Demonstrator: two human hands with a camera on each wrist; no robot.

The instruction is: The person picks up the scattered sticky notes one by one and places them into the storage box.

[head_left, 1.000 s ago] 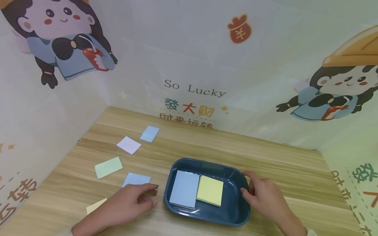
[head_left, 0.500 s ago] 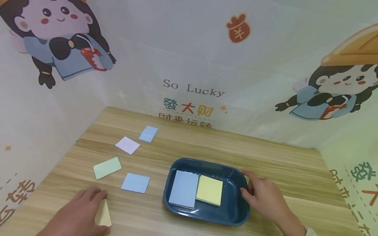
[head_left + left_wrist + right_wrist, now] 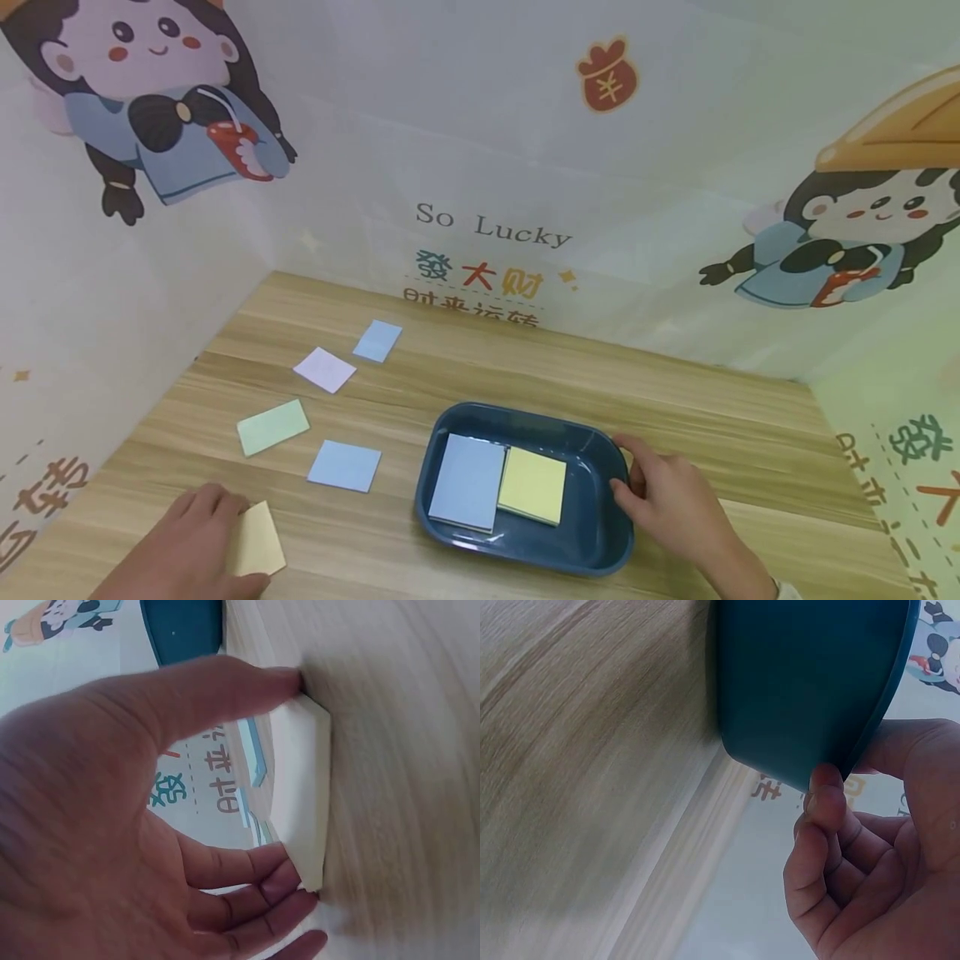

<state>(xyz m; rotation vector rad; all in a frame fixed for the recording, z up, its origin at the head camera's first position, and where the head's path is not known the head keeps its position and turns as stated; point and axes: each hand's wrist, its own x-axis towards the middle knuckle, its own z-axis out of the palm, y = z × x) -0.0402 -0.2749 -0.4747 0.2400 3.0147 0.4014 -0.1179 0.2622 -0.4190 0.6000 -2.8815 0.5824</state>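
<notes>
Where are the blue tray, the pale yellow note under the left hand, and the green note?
blue tray (image 3: 600, 546): head view, bare near-right floor.
pale yellow note (image 3: 258, 540): head view, exposed middle.
green note (image 3: 273, 427): head view, centre.

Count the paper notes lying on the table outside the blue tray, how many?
5. A blue note and a white note lie farthest back, a green note and another blue note nearer, and a yellow note under the left hand. None seems hidden.

The left hand (image 3: 183, 554) is laid low at the near left corner of the desk, thumb and fingers (image 3: 255, 866) pinched on a pale yellow sticky note (image 3: 257, 539). The right hand (image 3: 671, 500) is curled at the right rim of the blue tray (image 3: 525, 546), its grip closed on that rim.
</notes>
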